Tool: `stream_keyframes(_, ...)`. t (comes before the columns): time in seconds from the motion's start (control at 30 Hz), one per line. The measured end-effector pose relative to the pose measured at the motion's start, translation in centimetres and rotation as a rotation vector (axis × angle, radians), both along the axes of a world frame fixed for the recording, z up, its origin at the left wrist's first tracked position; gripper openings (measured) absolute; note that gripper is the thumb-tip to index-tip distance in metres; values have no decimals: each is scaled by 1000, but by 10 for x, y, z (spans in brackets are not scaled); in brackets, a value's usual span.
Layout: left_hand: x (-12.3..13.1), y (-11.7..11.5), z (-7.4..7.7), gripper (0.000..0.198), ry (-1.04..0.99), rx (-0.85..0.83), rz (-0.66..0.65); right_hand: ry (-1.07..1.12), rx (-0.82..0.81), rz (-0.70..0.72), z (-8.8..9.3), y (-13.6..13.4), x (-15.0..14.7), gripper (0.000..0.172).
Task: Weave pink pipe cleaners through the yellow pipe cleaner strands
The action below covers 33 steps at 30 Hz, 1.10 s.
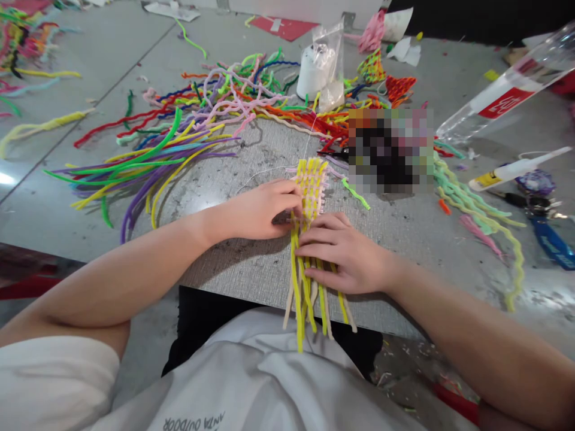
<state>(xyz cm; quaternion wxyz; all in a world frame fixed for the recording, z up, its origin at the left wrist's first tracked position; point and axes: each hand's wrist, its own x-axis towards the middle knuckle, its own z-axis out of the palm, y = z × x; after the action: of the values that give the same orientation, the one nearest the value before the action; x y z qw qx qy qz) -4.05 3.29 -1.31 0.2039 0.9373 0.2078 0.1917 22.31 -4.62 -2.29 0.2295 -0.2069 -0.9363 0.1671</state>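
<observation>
We find the yellow-and-pale woven strip (pixel 311 182) near the table's (pixel 274 143) six o'clock edge. Left hand (pixel 260 209), at its nine, curls inward; right hand (pixel 348 254), at five, covers loose tails (pixel 297 299). We cannot tell either grip's closure. Uneven pulling could loosen the weave.

Our grey table (pixel 245 266) | we see on it: yellow-and-pale woven strip (pixel 311 187) | coloured fuzzy stems (pixel 231 108) | white thread spool (pixel 307 75) | clear bottle (pixel 469 124)
</observation>
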Motion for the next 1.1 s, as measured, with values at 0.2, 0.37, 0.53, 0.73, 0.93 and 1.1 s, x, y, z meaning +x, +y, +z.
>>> stream_keyframes(0.2, -4, 4, 2, 7, 23, 37, 60, 121, 65, -277, -10, 10, 3, 14)
stream_keyframes(0.37, -4, 5, 2, 9, 54, 56, 57, 48, 14, -367, -17, 17, 7, 24)
stream_keyframes(0.53, -3, 5, -2, 11, 5, 33, 47, 57, 15, -340, -19, 18, 6, 25)
stream_keyframes(0.73, -4, 8, -4, 10, 24, 47, 78, 33, 16, -353, -19, 20, 6, 27)
stream_keyframes(0.93, -2, 8, -7, 8, 9, 49, 87, 72, 7, -329, -19, 28, 7, 23)
stream_keyframes(1.1, -2, 9, -10, 9, 10, 50, 88, 29, 24, -357, -19, 27, 4, 24)
